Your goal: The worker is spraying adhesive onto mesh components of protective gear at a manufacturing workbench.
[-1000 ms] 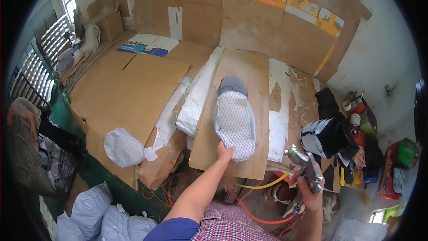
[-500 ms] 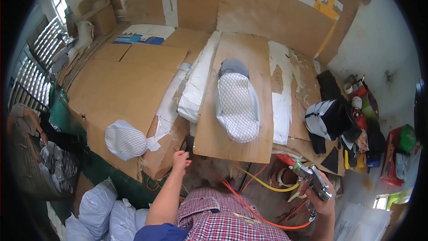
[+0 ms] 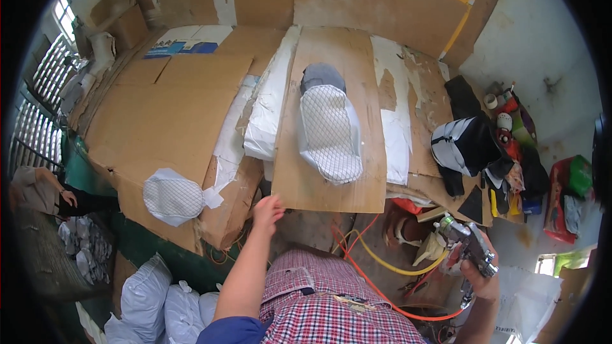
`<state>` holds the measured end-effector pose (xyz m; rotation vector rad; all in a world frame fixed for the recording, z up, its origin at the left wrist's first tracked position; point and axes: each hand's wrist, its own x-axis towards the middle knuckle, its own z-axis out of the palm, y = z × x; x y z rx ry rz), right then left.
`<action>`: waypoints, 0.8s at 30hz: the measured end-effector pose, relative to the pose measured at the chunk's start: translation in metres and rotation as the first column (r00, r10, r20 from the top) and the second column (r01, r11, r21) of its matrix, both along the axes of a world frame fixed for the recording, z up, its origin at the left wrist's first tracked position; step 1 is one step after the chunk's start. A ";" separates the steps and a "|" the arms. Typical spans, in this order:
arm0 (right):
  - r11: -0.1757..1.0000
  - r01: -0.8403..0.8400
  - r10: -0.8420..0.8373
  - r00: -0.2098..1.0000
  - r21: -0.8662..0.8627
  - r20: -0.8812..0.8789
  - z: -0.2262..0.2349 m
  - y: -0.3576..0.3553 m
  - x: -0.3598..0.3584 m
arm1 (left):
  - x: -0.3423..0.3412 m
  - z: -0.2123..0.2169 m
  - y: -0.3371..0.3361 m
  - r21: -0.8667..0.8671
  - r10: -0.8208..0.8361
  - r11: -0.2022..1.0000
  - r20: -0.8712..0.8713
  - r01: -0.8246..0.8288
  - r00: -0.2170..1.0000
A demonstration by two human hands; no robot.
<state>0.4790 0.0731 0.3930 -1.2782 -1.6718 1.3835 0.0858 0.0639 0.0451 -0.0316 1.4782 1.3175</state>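
spray gun [image 3: 468,245] ready, imo | right hand [image 3: 479,274], 4 o'clock: fingers wrapped round it | left hand [image 3: 268,211], 7 o'clock: curled, pinch? can't tell | next: aiming at netted pad [image 3: 330,130], probably

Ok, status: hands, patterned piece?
Right hand gripping spray gun. Left hand by near-left corner of cardboard sheet, contact unclear. White patterned piece lying on sheet, neither hand on it.

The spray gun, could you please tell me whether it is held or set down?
Held: the right hand grips the spray gun.
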 end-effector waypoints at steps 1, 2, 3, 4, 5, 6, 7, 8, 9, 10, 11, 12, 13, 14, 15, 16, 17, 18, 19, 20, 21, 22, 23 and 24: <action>1.000 -0.003 0.003 1.000 -0.015 0.014 0.002 0.000 0.000 | 0.026 0.020 0.028 0.045 -0.054 0.998 0.001 0.054 0.999; 1.000 -0.013 0.014 1.000 -0.029 0.025 0.003 0.000 -0.001 | 0.047 0.031 0.056 0.106 -0.105 0.989 0.053 0.098 0.993; 0.999 0.000 0.001 0.999 -0.032 0.035 0.003 0.000 -0.002 | 0.071 0.043 0.080 0.090 -0.139 0.987 0.030 0.136 0.990; 0.999 -0.012 0.013 1.000 -0.045 0.021 0.003 0.000 -0.006 | 0.085 0.032 0.097 0.116 -0.173 0.977 -0.047 0.177 0.984; 0.998 -0.026 0.026 1.000 -0.057 0.007 0.003 -0.001 -0.011 | 0.095 0.010 0.108 0.139 -0.203 0.966 -0.124 0.219 0.971; 0.997 -0.031 0.032 0.999 -0.065 0.009 0.002 0.001 -0.012 | 0.102 -0.011 0.111 0.131 -0.198 0.968 -0.120 0.213 0.973; 0.998 -0.032 0.036 0.997 -0.061 0.062 0.005 0.003 -0.015 | 0.107 -0.030 0.112 0.023 -0.225 0.967 -0.397 0.255 0.890; 0.998 -0.022 0.029 0.993 -0.053 0.117 0.009 0.003 -0.016 | 0.112 -0.041 0.112 -0.091 -0.267 0.958 -0.634 0.273 0.725; 0.998 -0.026 0.032 0.992 -0.056 0.120 0.013 0.002 -0.017 | 0.112 -0.052 0.109 -0.093 -0.266 0.958 -0.631 0.270 0.729; 0.998 -0.004 0.013 0.987 -0.057 0.158 0.017 -0.001 -0.016 | 0.115 -0.054 0.105 -0.125 -0.314 0.946 -0.576 0.298 0.755; 0.998 0.010 0.001 0.981 -0.058 0.193 0.020 -0.005 -0.016 | 0.115 -0.055 0.102 -0.156 -0.354 0.934 -0.520 0.321 0.777; 0.998 0.013 0.000 0.980 -0.062 0.198 0.021 -0.006 -0.016 | 0.109 -0.055 0.099 -0.159 -0.358 0.933 -0.515 0.324 0.779; 0.997 0.033 -0.016 0.972 -0.069 0.235 0.022 -0.011 -0.009 | 0.111 -0.033 0.101 -0.052 -0.290 0.956 -0.323 0.290 0.901; 0.997 0.035 -0.014 0.965 -0.073 0.263 0.022 -0.014 -0.004 | 0.104 -0.012 0.098 0.036 -0.207 0.977 -0.113 0.212 0.972; 0.997 0.037 -0.017 0.965 -0.072 0.262 0.021 -0.015 -0.002 | 0.090 -0.002 0.092 0.007 -0.143 0.989 -0.137 0.145 0.980; 0.993 0.020 0.010 0.967 -0.115 0.255 0.017 -0.018 -0.001 | 0.072 0.002 0.085 -0.020 -0.073 0.997 -0.166 0.071 0.983; 0.988 -0.002 0.041 0.969 -0.157 0.246 0.015 -0.018 -0.002 | 0.053 -0.002 0.076 -0.025 -0.013 1.000 -0.195 0.008 0.981; 0.988 -0.009 0.047 0.969 -0.155 0.242 0.014 -0.017 -0.006 | 0.037 -0.006 0.067 -0.029 0.044 0.998 -0.223 -0.052 0.974; 0.986 -0.033 0.063 0.981 -0.160 0.184 0.012 -0.016 -0.010 | 0.023 -0.010 0.058 -0.034 0.080 0.995 -0.247 -0.091 0.966; 0.985 -0.050 0.072 0.989 -0.165 0.129 0.011 -0.016 -0.013 | 0.012 -0.012 0.050 -0.038 0.108 0.992 -0.269 -0.122 0.957; 0.994 -0.099 0.105 0.986 -0.052 0.129 0.010 -0.015 -0.012 | 0.003 -0.014 0.043 -0.046 0.109 0.991 -0.251 -0.124 0.962; 0.994 -0.097 0.103 0.986 -0.053 0.128 0.012 -0.014 -0.011 | -0.006 -0.014 0.034 -0.056 0.112 0.990 -0.236 -0.128 0.965; 0.999 -0.015 0.022 0.987 -0.046 0.159 0.016 -0.014 -0.010 | -0.013 -0.018 0.026 -0.061 0.139 0.986 -0.228 -0.157 0.964; 0.997 0.067 -0.059 0.980 -0.036 0.191 0.021 -0.013 -0.010 | -0.021 -0.022 0.018 -0.083 0.121 0.986 -0.243 -0.145 0.962</action>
